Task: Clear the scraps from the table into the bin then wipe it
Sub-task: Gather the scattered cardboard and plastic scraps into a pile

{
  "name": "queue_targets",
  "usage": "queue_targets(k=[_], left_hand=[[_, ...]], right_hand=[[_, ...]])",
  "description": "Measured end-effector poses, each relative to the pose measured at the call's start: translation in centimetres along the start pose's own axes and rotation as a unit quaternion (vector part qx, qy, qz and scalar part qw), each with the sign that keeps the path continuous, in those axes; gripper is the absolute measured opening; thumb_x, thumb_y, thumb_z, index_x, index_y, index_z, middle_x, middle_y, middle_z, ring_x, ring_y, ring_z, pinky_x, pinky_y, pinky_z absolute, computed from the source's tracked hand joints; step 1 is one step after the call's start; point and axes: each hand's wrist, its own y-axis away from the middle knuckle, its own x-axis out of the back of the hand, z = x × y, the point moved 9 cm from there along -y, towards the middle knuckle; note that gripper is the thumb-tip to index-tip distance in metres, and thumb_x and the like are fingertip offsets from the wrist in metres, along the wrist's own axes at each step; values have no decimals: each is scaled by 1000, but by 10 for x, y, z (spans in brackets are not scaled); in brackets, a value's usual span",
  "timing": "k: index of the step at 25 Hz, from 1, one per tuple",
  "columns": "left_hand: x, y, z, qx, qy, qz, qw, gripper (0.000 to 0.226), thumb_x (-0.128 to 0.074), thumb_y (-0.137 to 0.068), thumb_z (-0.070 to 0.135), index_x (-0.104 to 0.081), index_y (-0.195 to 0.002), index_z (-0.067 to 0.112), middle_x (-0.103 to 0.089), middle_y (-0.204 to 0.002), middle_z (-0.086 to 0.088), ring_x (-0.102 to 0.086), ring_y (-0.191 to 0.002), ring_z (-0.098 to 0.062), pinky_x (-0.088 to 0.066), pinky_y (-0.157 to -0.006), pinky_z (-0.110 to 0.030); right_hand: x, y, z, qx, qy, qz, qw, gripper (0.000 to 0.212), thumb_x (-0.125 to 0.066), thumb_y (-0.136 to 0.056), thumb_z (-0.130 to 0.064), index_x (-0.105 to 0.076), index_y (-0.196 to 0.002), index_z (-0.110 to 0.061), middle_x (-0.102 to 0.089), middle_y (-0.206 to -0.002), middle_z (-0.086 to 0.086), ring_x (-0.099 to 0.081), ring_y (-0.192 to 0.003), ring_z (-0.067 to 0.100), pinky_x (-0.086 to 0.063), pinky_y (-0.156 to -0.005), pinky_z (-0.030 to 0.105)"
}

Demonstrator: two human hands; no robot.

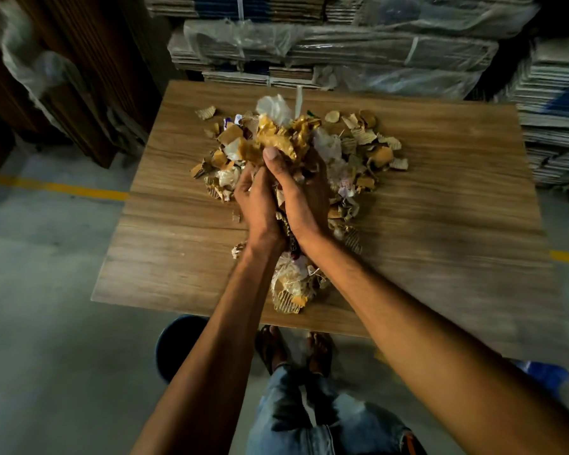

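Both hands are pressed together over the middle of the tabletop (440,198), palms facing in, clamped on a bundle of scraps (276,139). The left hand (258,205) curls its fingers round the near side of the wad; the right hand (301,195) closes over it from the other side, thumb up against crumpled golden-brown paper and a bit of white plastic poking out the top. More bits hang out below the wrists, corrugated card and white scrim dangling toward the near edge.

The rest of the pile (358,156) lies spread on the wood just beyond and to the right of the hands: torn brown card, ridged pieces, pale plastic. It is a loose heap with its longer run going across the tabletop, left to right, and no clear direction to any single piece.

The bin (174,343), dark and round, sits on the floor at the near-left corner, partly hidden under the tabletop edge and behind the left forearm. The person's sandalled feet stand just right of it. Bundled flat cartons (342,50) are stacked behind the far edge.
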Motion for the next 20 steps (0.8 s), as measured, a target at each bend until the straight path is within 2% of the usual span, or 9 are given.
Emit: queue_targets(k=[4,7,9,11,13,14,16,17,20], left_hand=[[-12,7,0,-21,16,-5,1000,12,-45,-94,9,-54,-86,10,-52,-85,-2,-55,-68,5,-49,-68,-14],[-25,10,8,-55,76,-17,995,28,-53,-87,12,-53,-115,7,-59,-106,-7,-59,-99,-14,-51,-90,-33],[-35,9,11,-54,102,-34,993,52,-60,-82,33,-49,-128,11,-55,-127,-17,-55,-118,-32,-47,-103,-50],[-46,10,6,-18,87,-56,994,62,-65,-81,43,-46,-134,16,-49,-142,-23,-52,-130,-38,-44,-113,-55],[-40,3,-1,23,77,-39,996,68,-68,-83,46,-42,-139,18,-48,-146,-21,-56,-128,-32,-51,-108,-49],[-37,-2,-7,50,87,-39,994,74,-72,-81,52,-42,-140,18,-49,-147,-21,-57,-128,-33,-50,-108,-52],[-23,-18,-19,92,82,-48,991,91,-79,-70,68,-47,-142,22,-54,-147,-19,-57,-132,-38,-47,-108,-63],[-16,-23,-21,99,54,-56,992,93,-77,-68,73,-49,-143,24,-56,-146,-16,-58,-131,-38,-48,-106,-65],[-1,-16,-12,79,-27,-50,995,66,-60,-93,60,-46,-149,29,-54,-144,3,-59,-122,-15,-49,-101,-48]], right_hand=[[10,-10,0,-44,-19,-24,999,36,-73,-77,-55,-73,-100,-29,-77,-98,-13,-70,-95,6,-59,-90,43],[16,-20,2,-58,-111,-35,992,13,-75,-86,-23,-75,-99,-21,-78,-99,-5,-73,-97,14,-59,-93,46],[16,-29,20,-136,-182,-48,973,31,-75,-85,-21,-73,-114,-8,-77,-109,6,-73,-101,21,-59,-93,43],[10,-34,41,-217,-196,-85,953,61,-77,-84,-41,-65,-129,-2,-72,-123,15,-71,-106,26,-57,-98,44],[17,-40,57,-246,-165,-92,951,78,-75,-77,-68,-70,-125,-7,-73,-122,15,-73,-105,26,-56,-100,48],[24,-42,59,-255,-181,-88,946,67,-66,-84,-70,-77,-113,-10,-76,-112,13,-75,-99,24,-57,-97,44],[38,-50,59,-255,-245,-74,932,64,-38,-104,-57,-82,-86,-14,-79,-88,5,-75,-80,18,-59,-78,30],[43,-56,62,-253,-266,-68,928,65,-30,-108,-51,-79,-87,-14,-78,-83,2,-74,-74,16,-59,-71,25],[69,-72,58,-210,-258,-19,943,56,-24,-113,-33,-69,-85,-14,-72,-67,-1,-69,-59,12,-54,-56,17]])
